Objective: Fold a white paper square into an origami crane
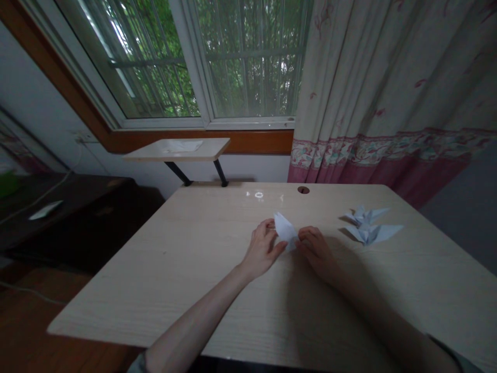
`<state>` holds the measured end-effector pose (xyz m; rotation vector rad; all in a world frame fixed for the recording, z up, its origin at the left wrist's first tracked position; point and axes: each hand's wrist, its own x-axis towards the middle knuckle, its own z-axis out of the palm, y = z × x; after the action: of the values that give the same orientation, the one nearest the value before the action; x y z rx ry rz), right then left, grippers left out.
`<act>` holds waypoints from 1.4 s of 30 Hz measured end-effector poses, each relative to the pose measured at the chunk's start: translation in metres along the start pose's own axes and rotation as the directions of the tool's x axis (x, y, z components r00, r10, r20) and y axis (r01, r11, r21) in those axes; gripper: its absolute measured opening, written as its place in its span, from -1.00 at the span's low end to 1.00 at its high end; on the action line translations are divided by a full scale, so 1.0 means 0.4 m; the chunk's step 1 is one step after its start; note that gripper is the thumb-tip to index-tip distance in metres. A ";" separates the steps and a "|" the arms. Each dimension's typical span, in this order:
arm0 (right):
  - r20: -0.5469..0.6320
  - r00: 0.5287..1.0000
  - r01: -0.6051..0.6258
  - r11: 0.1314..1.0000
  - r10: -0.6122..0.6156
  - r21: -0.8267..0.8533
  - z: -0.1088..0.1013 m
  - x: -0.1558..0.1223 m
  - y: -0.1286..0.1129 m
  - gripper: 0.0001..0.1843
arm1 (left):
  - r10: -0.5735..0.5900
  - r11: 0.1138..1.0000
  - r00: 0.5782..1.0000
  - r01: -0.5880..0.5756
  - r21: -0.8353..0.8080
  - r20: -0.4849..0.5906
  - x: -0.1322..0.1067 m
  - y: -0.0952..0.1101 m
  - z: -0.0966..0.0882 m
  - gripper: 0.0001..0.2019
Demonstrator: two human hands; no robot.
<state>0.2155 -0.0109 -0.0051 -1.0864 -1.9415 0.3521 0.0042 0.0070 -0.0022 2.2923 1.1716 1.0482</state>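
Note:
A small folded sheet of white paper (285, 229) is held between my two hands just over the middle of the desk. My left hand (264, 245) grips its left side, with the thumb at the lower edge and the fingers behind. At its lower right corner, my right hand (315, 248) has its fingers closed on the paper. To the right, two folded white paper cranes (368, 234) with spread wings rest on the desk, one close behind the other. The fingertips of my right hand are partly hidden.
The pale wooden desk (186, 280) has a round cable hole (303, 190) near its back edge. A raised shelf (209, 147) at back left bears white paper (186, 146). Curtains (349, 103) hang behind on the right. A dark low cabinet (77, 207) stands at left.

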 end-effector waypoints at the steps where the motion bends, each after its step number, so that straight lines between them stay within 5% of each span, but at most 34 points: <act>1: 0.013 1.000 -0.008 1.000 0.008 -0.005 0.000 0.000 0.002 -0.87 | 0.014 0.999 1.000 -0.014 -0.042 -0.004 0.001 0.002 0.000 -0.77; 8: 0.030 0.999 -0.011 0.998 0.013 -0.061 0.012 -0.003 0.018 -0.85 | 0.021 0.970 0.997 -0.039 -0.238 -0.076 0.004 0.012 0.002 -0.90; 17: 0.089 0.994 0.074 0.993 -0.066 -0.090 0.021 -0.011 0.031 -0.69 | 0.053 0.986 0.994 -0.067 -0.154 -0.092 -0.006 0.025 0.003 -0.91; 29: 0.098 0.992 0.100 0.953 -0.075 -0.287 0.005 -0.014 0.006 -0.74 | 0.079 0.991 0.996 -0.084 -0.104 -0.050 -0.009 0.019 0.005 -0.87; 42: 0.201 0.979 0.066 0.992 -0.042 -0.110 0.005 -0.010 -0.019 -0.82 | -0.019 0.986 0.999 0.010 -0.167 -0.051 -0.001 0.001 0.010 -0.82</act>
<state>0.2109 -0.0181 -0.0040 -1.1050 -2.1874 0.3318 0.0072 0.0065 -0.0047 2.1363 1.0748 1.1611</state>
